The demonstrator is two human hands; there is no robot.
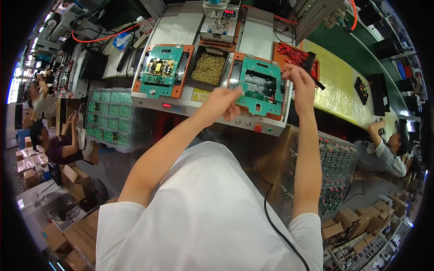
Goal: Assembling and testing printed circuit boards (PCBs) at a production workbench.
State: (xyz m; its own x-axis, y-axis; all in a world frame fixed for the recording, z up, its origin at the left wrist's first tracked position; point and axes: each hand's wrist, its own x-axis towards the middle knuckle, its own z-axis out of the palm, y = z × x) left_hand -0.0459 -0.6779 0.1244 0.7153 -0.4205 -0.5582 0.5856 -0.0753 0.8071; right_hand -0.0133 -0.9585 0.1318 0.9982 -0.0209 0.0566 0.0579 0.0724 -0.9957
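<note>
My left hand [220, 105] is at the near left edge of a green fixture plate [272, 71], its fingers bent and slightly blurred. Whether they hold anything is unclear. A small green circuit board [257, 95] lies in the lower part of that plate. At the plate's right side, my right hand [302, 81] hovers with its fingers loosely curved and apart, and nothing visible in them. Just beyond it, a black tool-like piece [309, 62] lies across an orange tray of red parts [289, 50].
A bin of small brass-coloured screws [208, 68] stands between this fixture and a second one [161, 68], which holds a populated circuit board [159, 67]. Behind the bin is a screw-feeding machine [220, 25]. Clear trays of boards [110, 117] stand at left. Other people work at both sides.
</note>
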